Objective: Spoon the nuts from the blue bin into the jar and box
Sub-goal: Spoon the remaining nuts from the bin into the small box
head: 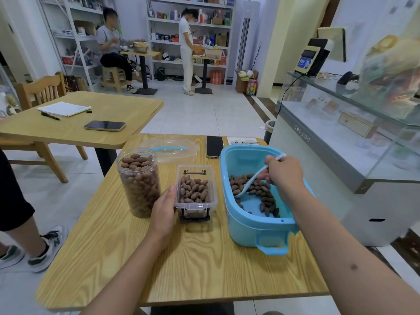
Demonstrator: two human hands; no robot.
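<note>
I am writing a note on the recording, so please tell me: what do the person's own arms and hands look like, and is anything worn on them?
Both forearms are bare as far as the frame shows: no sleeves, gloves, watch or bracelet. No rings are visible on the left hand or the right hand. The right forearm carries one small dark mark on its near part.

A small shop: stocked shelves (189,21), glass counter (354,114) (payment terminal (312,56) on top).

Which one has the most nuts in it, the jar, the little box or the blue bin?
The tall round jar: nuts fill it nearly to the rim. The small clear box is about full too, but far smaller; the blue bin shows bare floor.
</note>
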